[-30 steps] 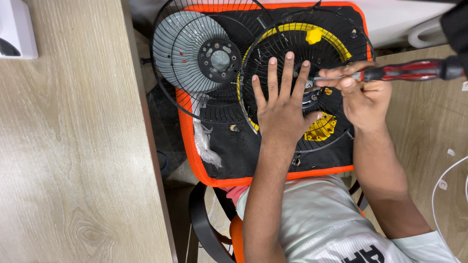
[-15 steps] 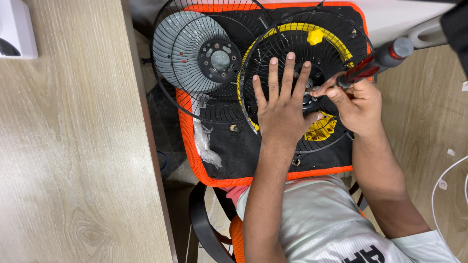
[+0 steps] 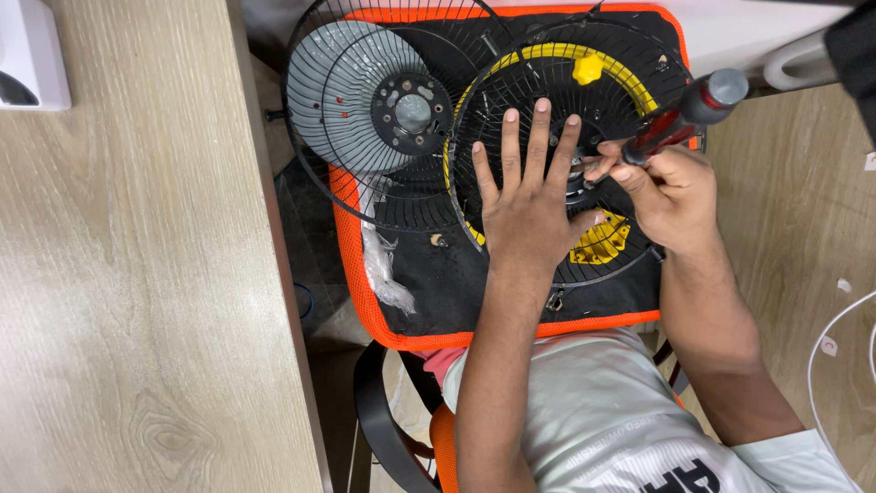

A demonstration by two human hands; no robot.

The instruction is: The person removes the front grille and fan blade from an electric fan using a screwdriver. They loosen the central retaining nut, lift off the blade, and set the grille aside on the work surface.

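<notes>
Under the flat, spread left hand point(image 3: 527, 212), fan grille point(image 3: 557, 110); right grip point(image 3: 671, 196) pinching screwdriver point(image 3: 680, 119)

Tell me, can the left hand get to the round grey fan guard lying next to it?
Probably yes. The left hand lies flat on the black wire grille, and the round grey fan guard sits just beside it with nothing between them.

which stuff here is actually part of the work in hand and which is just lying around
In use: left hand flat on the black fan grille; right hand gripping the red screwdriver; orange-edged cushion underneath.

Lying about: grey fan guard, white box, white cable.
</notes>
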